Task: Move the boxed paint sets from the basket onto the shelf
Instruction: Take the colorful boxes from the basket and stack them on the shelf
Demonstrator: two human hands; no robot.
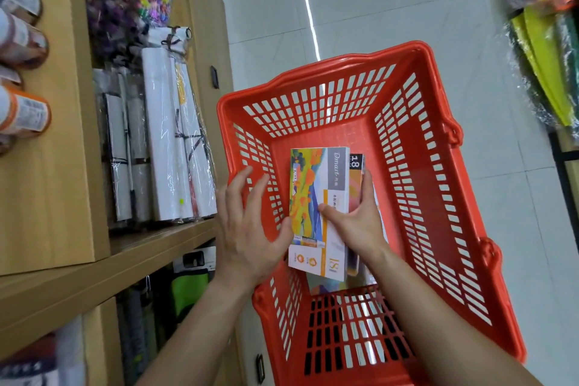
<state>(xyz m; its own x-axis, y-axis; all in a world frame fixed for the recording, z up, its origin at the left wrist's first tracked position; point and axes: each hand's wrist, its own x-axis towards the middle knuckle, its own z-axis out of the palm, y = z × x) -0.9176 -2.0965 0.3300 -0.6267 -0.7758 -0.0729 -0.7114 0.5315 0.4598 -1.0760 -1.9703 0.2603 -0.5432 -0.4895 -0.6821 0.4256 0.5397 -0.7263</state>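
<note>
Head view | right hand [360,222] is gripping the top boxed paint set [313,185] | left hand [250,229], fingers spread, is touching its edge | boxes are sitting inside the red basket [438,122] | wooden shelf [150,247] is showing no paint sets; transfer looks barely begun

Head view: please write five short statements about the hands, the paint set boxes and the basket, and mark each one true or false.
1. The right hand grips the top paint set box. True.
2. The left hand has spread fingers. True.
3. The basket is red. True.
4. That box lies on the shelf. False: it is in the basket.
5. The basket holds only one box. False: a second box, marked 18, lies beneath.
</note>
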